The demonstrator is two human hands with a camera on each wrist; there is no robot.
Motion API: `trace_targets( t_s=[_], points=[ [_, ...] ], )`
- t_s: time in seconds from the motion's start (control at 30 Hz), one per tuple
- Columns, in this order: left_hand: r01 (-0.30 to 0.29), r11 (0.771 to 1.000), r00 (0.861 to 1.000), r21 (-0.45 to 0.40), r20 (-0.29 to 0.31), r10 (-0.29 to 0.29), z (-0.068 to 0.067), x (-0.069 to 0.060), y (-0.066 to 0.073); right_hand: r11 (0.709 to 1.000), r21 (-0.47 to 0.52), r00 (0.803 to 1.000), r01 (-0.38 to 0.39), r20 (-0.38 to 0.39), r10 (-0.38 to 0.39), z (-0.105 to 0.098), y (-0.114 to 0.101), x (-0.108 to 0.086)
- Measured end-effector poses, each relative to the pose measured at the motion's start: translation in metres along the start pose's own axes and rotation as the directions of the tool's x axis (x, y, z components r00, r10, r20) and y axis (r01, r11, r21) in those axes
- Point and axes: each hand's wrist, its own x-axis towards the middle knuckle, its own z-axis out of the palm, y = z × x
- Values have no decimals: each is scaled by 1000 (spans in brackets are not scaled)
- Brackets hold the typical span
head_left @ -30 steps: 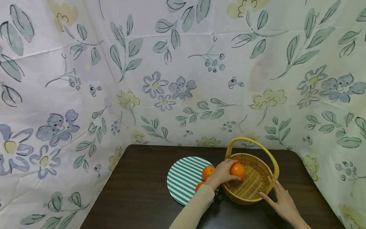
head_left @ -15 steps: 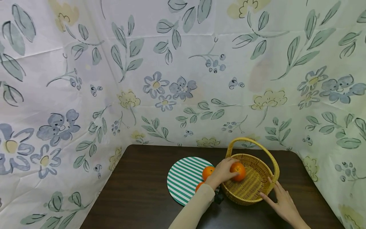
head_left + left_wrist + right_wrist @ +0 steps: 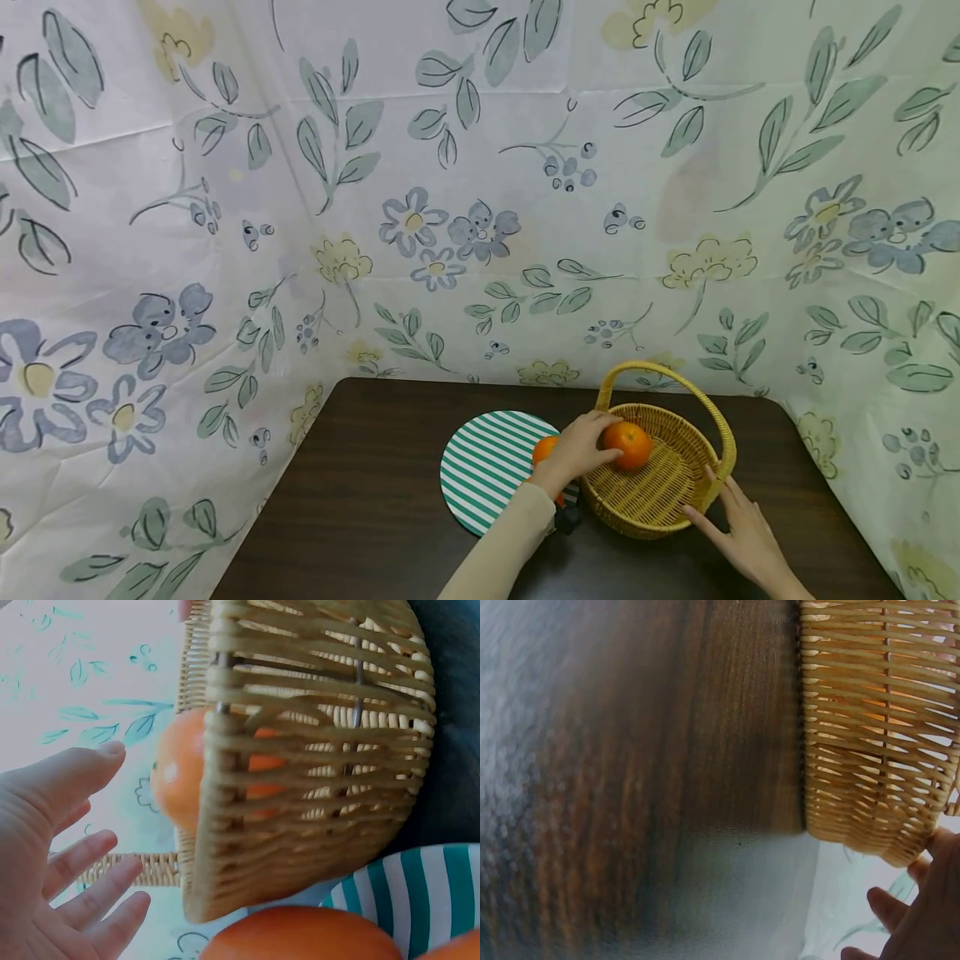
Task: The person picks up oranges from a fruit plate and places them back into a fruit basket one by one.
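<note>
An orange (image 3: 627,445) lies in the yellow wicker basket (image 3: 652,492), against its left side. My left hand (image 3: 576,450) is over the basket's left rim beside that orange. In the left wrist view the left hand's fingers (image 3: 94,907) are spread and apart from the orange (image 3: 180,772). My right hand (image 3: 742,533) touches the basket's right side near the handle, fingers extended; in the right wrist view the fingertips (image 3: 889,907) are at the rim. Left of the basket, more oranges (image 3: 544,449) lie on a green-and-white striped round mat (image 3: 487,467), partly hidden by the left arm.
A dark brown table (image 3: 360,500) carries the mat and basket. The basket's arched handle (image 3: 667,372) stands up over it. Flower-patterned cloth (image 3: 450,333) hangs behind and at both sides. A small black object (image 3: 567,520) is at the left wrist.
My left hand has let go of the orange in the basket, its thumb lifting off, and has drawn slightly back to the left. The right hand stays at the basket.
</note>
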Motion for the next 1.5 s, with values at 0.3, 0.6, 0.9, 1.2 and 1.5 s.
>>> trace_targets(
  t_s=[0.3, 0.6, 0.9, 1.2, 1.5],
  points=[
    [16, 999, 1000, -48, 14, -16, -4, -5, -8, 1000, 17, 1000, -12, 19, 11, -2, -1, -1],
    [19, 996, 1000, -90, 16, -18, -17, -13, -9, 1000, 14, 1000, 0, 6, -1, -2, 0, 1],
    [19, 991, 1000, -135, -15, -22, -24, -22, -14, 1000, 22, 1000, 2, 5, -2, -3, -1, 0],
    [38, 994, 999, -106, -5, -39, -26, -33, -18, 1000, 23, 1000, -6, 12, 6, -3, -2, 0],
    [45, 990, 999, -135, -16, -48, -29, -49, -21, 1000, 25, 1000, -15, 23, 14, 0, 0, 0]
  ],
)
